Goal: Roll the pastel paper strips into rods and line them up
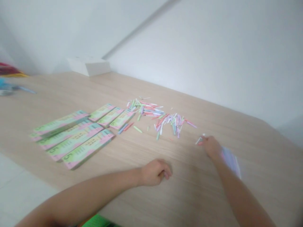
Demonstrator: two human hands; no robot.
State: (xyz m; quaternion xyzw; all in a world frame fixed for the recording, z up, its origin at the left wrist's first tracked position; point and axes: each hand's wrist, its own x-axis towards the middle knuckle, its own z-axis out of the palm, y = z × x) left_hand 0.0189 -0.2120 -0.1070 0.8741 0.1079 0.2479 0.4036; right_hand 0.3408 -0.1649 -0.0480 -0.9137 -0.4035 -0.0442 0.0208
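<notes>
My left hand (156,172) hovers over or rests on the wooden table, its fingers curled; whether they hold anything is hidden. Further right, my right hand (211,146) has its fingers pinched around a few small chalk sticks (199,141), white and reddish, blurred at the fingertips. Partly behind my right forearm lies a pale purple and white bundle (231,162), too blurred to make out. Ahead of my hands, many coloured chalk sticks (175,121) lie in a loose pile, with a second heap (149,108) just left of it.
Several green and pink boxes (87,149) lie in rows on the left of the table (132,201). A white box (90,65) stands at the back by the wall. Red and blue items (7,83) sit at the far left.
</notes>
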